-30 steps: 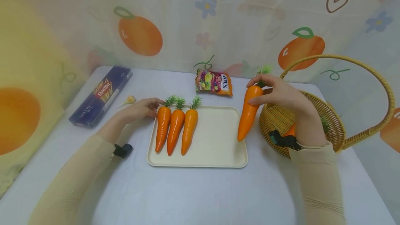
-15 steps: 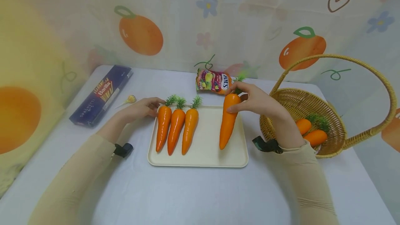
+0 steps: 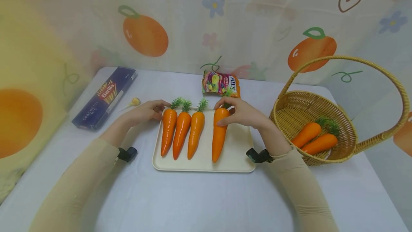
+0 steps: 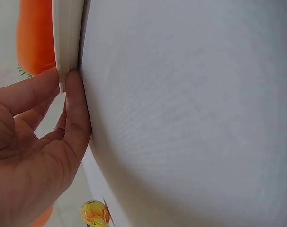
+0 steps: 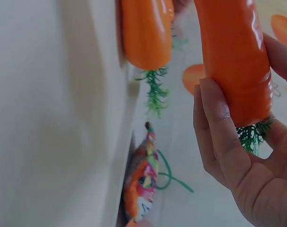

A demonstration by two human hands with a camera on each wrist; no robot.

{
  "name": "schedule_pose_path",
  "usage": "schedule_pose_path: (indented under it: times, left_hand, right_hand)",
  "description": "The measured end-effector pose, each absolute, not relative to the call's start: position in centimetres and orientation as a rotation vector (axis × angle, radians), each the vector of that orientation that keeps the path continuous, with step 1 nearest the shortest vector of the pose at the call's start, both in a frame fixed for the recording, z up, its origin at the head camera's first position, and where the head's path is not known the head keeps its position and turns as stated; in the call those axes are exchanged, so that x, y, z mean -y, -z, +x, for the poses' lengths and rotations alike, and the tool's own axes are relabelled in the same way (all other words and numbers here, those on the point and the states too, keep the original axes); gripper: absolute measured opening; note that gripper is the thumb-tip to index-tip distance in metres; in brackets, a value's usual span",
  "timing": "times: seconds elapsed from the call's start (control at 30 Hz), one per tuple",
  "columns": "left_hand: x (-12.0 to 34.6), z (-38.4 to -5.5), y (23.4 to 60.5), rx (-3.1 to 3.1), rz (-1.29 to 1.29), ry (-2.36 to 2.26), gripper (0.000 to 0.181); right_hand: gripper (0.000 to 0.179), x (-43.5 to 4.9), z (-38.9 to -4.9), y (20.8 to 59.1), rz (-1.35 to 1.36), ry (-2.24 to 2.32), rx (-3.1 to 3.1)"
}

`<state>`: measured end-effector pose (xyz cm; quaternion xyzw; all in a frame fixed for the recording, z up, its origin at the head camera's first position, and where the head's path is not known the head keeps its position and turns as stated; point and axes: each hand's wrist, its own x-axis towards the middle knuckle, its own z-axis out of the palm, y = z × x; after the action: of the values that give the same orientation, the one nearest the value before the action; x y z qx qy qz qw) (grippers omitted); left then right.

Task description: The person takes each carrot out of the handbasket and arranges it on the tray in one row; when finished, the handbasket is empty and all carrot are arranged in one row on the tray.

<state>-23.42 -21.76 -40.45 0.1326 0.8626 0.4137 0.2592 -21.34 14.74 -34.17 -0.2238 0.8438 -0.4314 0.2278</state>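
Note:
My right hand point(image 3: 246, 114) grips an orange carrot point(image 3: 219, 137) with a green leafy top, thumb on one side and fingers on the other. In the right wrist view this carrot point(image 5: 236, 56) hangs apart from the tray's surface, tip away from the palm. Three more carrots, a left one point(image 3: 168, 130), a middle one point(image 3: 181, 131) and a lighter one point(image 3: 195, 131), lie side by side on the cream tray point(image 3: 239, 155). My left hand point(image 3: 145, 113) pinches the tray's upper left edge; in the left wrist view thumb and fingers close around the rim point(image 4: 67, 42).
To the right stands a wicker basket point(image 3: 289, 114) with a tall handle and two carrots point(image 3: 320, 144) inside. Behind the tray lies a candy bag point(image 3: 220, 83). A blue spaghetti box point(image 3: 104, 99) and a small yellow lollipop-like item point(image 3: 135, 102) are at the left.
My right hand has carried the carrot leftward from beside the basket to over the tray, right of the three carrots. My left hand has stayed at the tray's edge.

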Motion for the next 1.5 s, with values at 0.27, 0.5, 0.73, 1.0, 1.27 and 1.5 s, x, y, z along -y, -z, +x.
schedule_pose_path:
  times: [0.27,0.5,0.73,1.0,1.27,1.5]
  left_hand:
    - [21.8,-23.4,40.3,-2.335,0.367,-1.119,0.055]
    - [21.8,-23.4,40.3,-2.347,0.369,-1.111,0.055]
    - [21.8,-23.4,40.4,-2.343,0.360,-1.113,0.055]
    - [21.7,-23.4,40.2,-2.341,0.363,-1.115,0.055]
    - [21.6,-23.5,40.3,-2.345,0.357,-1.112,0.054]
    - [21.7,-23.6,40.7,-2.346,0.354,-1.107,0.054]
  right_hand:
    - [0.046,-13.8,-22.1,35.9,-0.668,1.194,-2.310]
    - [0.047,-13.0,-22.4,36.7,-0.619,1.130,-2.297]
    - [0.046,-12.6,-22.8,37.3,-0.623,1.088,-2.307]
    - [0.046,-12.4,-23.5,38.1,-0.625,1.092,-2.291]
    - [0.044,-12.3,-23.9,38.7,-0.597,1.104,-2.261]
    - [0.044,-12.2,-23.9,39.2,-0.560,1.141,-2.231]
